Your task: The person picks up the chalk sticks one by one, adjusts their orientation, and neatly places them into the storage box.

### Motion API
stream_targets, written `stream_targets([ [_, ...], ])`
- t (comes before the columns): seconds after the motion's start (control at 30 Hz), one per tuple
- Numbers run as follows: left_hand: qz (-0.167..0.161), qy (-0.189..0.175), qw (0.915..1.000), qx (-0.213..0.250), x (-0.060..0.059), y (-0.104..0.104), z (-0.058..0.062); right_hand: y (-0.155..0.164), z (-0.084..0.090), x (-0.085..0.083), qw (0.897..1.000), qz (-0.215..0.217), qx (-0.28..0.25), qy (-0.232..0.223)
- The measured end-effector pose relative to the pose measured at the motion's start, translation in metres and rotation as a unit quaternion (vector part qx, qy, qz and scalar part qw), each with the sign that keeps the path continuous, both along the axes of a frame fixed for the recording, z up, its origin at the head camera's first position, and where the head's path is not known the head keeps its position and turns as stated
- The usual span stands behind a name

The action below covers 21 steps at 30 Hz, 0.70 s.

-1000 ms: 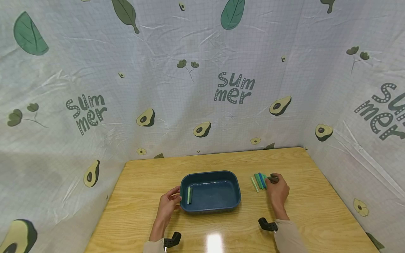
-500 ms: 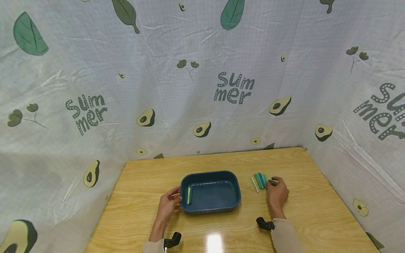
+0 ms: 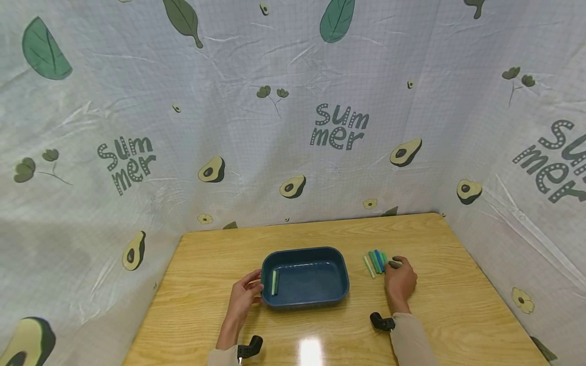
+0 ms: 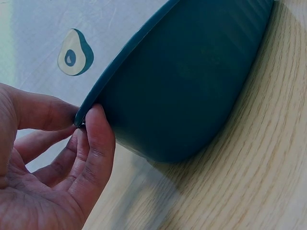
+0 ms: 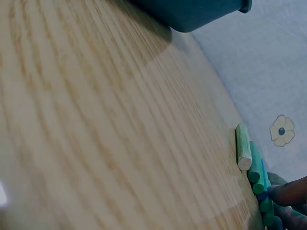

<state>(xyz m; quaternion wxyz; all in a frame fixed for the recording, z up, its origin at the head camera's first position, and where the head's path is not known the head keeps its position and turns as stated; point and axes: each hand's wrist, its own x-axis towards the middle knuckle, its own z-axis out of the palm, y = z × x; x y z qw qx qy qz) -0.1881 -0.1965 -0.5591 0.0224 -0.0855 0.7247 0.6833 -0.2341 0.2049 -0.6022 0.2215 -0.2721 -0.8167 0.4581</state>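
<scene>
My left hand (image 3: 244, 296) pinches the left rim of a dark blue rectangular tray (image 3: 305, 305); its left wrist view shows thumb and fingers on either side of that rim. Inside the tray, near its left end, lie a pale green chalk stick (image 3: 274, 282) and a darker stick next to it. To the right, several green chalk sticks (image 3: 374, 262) and a blue one (image 3: 379, 261) lie side by side, a pale yellow-green chalk (image 5: 243, 148) at their left end. My right hand (image 3: 401, 279) reaches the row's right end, fingertips at the sticks; whether it grips one I cannot tell.
Everything stands on a light wooden table (image 3: 348, 330). White sheeting (image 3: 256, 137) printed with avocados and leaves hangs behind and on both sides. Black cameras sit on the left wrist (image 3: 250, 347) and right wrist (image 3: 382, 323).
My right hand and forearm have shifted slightly left and toward me at the chalk row. The left hand, the tray and the chalks in it stay as they were.
</scene>
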Motion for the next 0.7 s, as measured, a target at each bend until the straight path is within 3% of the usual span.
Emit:
stream_targets([
  [0.37, -0.001, 0.002, 1.0000, -0.002, -0.0017, -0.0015, -0.0031, -0.0009, -0.0002, -0.0091, 1.000, -0.013, 0.010, -0.012],
  [0.7, -0.003, 0.007, 1.0000, 0.003, -0.0031, -0.0011, -0.0047, -0.0004, 0.0016, -0.0077, 1.000, 0.009, 0.007, -0.006],
])
